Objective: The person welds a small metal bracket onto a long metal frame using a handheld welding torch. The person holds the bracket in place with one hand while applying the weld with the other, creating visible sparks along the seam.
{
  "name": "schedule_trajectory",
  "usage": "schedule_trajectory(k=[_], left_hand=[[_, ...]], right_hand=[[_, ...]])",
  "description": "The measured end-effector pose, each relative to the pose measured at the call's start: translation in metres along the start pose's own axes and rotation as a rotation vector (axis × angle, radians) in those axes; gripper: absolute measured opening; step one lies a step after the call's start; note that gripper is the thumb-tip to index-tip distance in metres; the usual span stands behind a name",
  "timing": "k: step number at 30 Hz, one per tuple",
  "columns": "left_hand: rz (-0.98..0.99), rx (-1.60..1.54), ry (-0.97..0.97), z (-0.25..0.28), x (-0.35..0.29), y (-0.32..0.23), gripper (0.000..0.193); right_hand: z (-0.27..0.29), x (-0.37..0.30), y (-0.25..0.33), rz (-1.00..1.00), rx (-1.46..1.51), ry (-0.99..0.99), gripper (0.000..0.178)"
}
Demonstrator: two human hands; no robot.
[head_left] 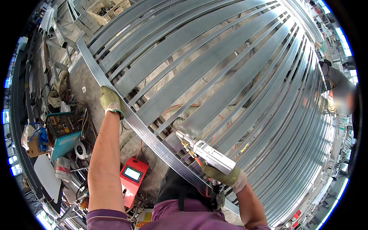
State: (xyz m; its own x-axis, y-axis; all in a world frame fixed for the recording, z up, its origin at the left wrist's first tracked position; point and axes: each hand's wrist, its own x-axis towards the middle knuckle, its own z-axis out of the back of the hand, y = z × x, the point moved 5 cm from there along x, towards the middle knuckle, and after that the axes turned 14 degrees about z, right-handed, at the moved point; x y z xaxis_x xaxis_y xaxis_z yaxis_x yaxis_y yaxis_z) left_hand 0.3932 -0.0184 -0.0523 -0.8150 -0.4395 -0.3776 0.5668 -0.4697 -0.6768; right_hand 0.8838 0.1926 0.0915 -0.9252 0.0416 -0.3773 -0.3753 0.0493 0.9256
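A large grille of grey metal slats (195, 73) fills the middle and right of the head view. The slats meet a long edge rail (147, 140) that runs diagonally past my body. My left hand (110, 101), in a green and white work glove, is closed over this rail; its fingertips are partly hidden. In my gloved right hand (226, 177) is a white and silver handheld welding gun (214, 155), the hand closed around its grip. The gun's narrow metal nozzle points up and left, near the slat ends beside the rail. I cannot tell whether it touches them.
A red machine with a small screen (134, 177) stands on the floor at my left. Beyond it are a teal and black power unit (63, 132), a wire spool (81, 149) and tangled cables. A plastic crate (107, 11) sits far left. Another person (339, 86) stands across the grille, far right.
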Motion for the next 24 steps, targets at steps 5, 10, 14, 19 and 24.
schedule_trajectory(k=[5, 10, 14, 19, 24], left_hand=[[0.041, 0.072, 0.002, -0.003, 0.014, 0.000, 0.088], [-0.050, -0.076, 0.057, -0.009, 0.034, 0.008, 0.090], [0.067, -0.181, 0.210, -0.015, 0.016, 0.027, 0.087], [0.113, -0.237, 0.324, -0.015, -0.027, 0.101, 0.086], [0.186, -0.381, 0.408, -0.015, -0.128, 0.125, 0.087]], right_hand=[[-0.001, -0.025, 0.014, 0.065, -0.063, -0.210, 0.029], [-0.006, -0.054, 0.049, -0.123, -0.185, -0.212, 0.016], [-0.007, -0.121, 0.078, 0.123, -0.309, -0.519, 0.018], [0.028, -0.158, 0.080, 0.383, 0.069, -1.031, 0.038], [0.053, -0.173, 0.110, 0.528, 0.224, -1.171, 0.047]])
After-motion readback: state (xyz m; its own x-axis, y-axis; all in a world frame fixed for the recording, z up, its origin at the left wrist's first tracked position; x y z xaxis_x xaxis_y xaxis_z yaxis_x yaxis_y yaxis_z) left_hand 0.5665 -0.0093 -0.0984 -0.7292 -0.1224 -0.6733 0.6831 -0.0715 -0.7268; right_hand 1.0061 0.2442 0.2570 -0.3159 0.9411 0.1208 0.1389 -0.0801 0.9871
